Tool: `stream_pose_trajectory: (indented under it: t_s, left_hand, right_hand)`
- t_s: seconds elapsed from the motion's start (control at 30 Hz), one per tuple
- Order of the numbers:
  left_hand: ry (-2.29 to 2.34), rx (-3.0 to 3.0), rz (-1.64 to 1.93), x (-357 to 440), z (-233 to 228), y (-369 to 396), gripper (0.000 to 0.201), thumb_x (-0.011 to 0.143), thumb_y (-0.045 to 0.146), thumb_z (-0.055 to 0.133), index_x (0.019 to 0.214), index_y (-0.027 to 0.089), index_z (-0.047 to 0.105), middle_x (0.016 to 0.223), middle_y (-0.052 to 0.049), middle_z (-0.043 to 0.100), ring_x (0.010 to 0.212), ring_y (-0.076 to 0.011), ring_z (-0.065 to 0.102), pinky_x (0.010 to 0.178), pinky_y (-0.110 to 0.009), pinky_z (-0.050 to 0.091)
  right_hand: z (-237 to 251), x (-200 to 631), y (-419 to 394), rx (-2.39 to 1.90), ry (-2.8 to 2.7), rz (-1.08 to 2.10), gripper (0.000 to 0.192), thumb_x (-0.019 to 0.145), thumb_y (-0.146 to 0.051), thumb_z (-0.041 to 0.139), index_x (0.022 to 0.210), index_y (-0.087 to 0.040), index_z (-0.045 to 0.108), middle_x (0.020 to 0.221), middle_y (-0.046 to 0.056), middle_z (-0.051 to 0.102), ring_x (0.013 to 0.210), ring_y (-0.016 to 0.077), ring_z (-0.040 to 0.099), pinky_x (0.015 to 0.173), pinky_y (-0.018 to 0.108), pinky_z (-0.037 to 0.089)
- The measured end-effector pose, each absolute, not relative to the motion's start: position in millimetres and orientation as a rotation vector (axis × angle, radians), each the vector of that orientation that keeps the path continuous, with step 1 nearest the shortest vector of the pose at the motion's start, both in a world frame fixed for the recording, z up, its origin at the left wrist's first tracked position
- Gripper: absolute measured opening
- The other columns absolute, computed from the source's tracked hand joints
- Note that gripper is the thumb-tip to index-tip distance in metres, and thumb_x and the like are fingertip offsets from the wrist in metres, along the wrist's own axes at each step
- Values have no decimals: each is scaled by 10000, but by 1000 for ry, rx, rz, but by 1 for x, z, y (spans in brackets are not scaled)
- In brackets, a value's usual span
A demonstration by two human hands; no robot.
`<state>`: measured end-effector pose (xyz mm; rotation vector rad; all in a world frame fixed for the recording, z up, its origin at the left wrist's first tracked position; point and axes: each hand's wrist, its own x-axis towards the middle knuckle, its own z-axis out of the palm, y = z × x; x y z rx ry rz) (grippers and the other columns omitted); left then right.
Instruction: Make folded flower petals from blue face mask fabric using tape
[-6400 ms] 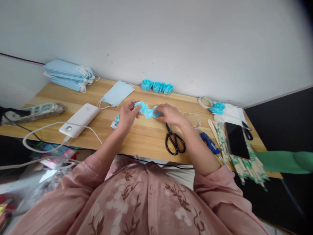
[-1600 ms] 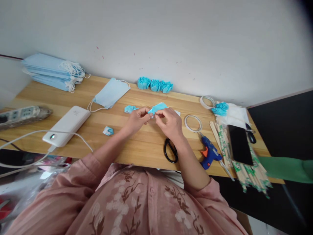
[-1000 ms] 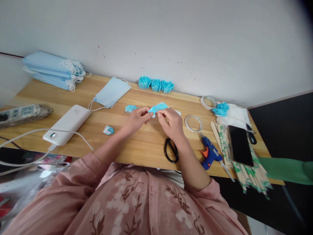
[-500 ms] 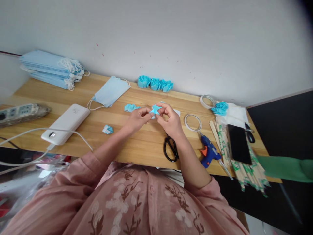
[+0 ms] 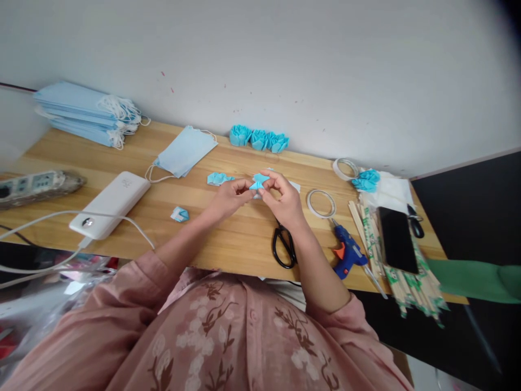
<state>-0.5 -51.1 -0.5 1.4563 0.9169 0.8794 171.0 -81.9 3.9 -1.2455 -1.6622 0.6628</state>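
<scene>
Both hands, left [image 5: 228, 196] and right [image 5: 285, 202], pinch a half-folded blue strip [image 5: 258, 183] above the table [image 5: 228, 239]. Three rosettes [image 5: 259, 139] stand finished by the wall; a stack of masks [image 5: 87, 111] lies unused.

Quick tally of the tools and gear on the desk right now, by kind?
Scissors: 2 (black pair, small pair)
Tape rings: 2 ()
Glue gun: 1
Phone: 1
Power bank: 1
Power strip: 1
Total: 8
</scene>
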Motion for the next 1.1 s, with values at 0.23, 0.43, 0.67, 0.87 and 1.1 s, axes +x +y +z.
stream_pose_trajectory:
  t_s: [0.23, 0.43, 0.67, 0.87, 1.1]
  left_hand:
    - [923, 1446, 885, 1, 3, -52, 258, 715, 410, 680, 666, 174, 586, 598, 35, 501, 569, -84, 414, 541, -222, 348]
    - [940, 1354, 937, 0, 1, -51, 236, 718, 397, 673, 710, 173, 598, 627, 30, 508, 568, -84, 429, 550, -223, 389]
    - [915, 1402, 944, 0, 1, -51, 249, 759, 401, 660, 727, 160, 609, 679, 4, 574, 597, -90, 455, 572, -236, 377]
    - [968, 1352, 1049, 0, -5, -49, 200, 751, 353, 676, 730, 164, 613, 663, 22, 554, 607, -88, 441, 569, -230, 356]
    - [943, 1357, 1098, 2, -8, -48, 194, 757, 342, 668, 715, 164, 604, 647, 29, 534, 599, -85, 433, 563, -227, 355]
  right_hand:
    - [2, 173, -82, -1254, -1611, 680, 361, 908, -350, 586, 1246, -224, 595, 818, -12, 658, 783, 144, 640, 818, 321, 514]
    - [-1, 173, -80, -1244, -1660, 720, 448, 856, -285, 612, 1298, -241, 556, 864, -15, 666, 848, 149, 651, 896, 349, 511]
    - [-2, 170, -81, -1254, -1718, 656, 498, 826, -204, 597, 1319, -239, 532, 817, -33, 625, 783, 132, 618, 868, 323, 497]
    - [2, 168, -83, -1289, -1700, 453, 326, 853, -223, 574, 1177, -249, 600, 907, 4, 688, 860, 166, 641, 875, 351, 496]
    - [10, 166, -86, -1279, -1806, 249, 155, 862, -211, 575, 707, -224, 571, 681, -9, 620, 678, 156, 564, 712, 310, 446]
